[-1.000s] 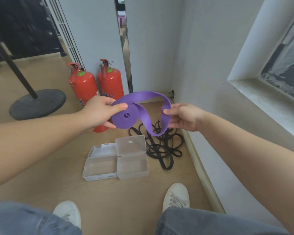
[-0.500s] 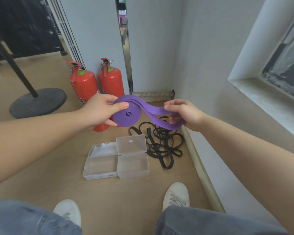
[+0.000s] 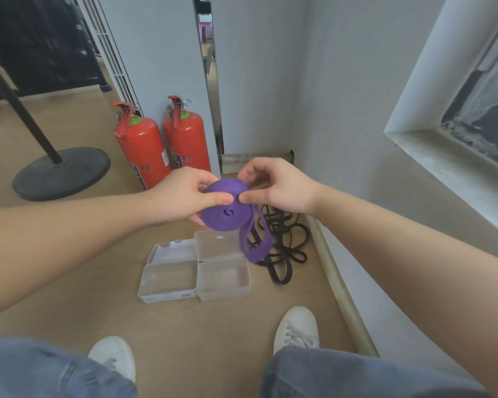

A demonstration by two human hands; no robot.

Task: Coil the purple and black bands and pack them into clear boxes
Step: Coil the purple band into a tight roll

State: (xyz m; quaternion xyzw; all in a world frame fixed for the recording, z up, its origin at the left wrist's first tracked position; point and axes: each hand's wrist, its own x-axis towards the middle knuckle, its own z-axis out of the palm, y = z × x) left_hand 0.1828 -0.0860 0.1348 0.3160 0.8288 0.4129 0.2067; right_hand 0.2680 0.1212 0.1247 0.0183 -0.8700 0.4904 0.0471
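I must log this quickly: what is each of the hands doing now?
Left hand: closed, pinching the purple band coil.
Right hand: closed, pinching the same coil at its top; loose tail hangs below.

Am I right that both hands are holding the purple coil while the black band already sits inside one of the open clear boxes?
Not quite. In the head view both hands, left hand and right hand, do hold the purple coil, but the black band lies loose on the floor to the right of the open clear boxes, which are empty.
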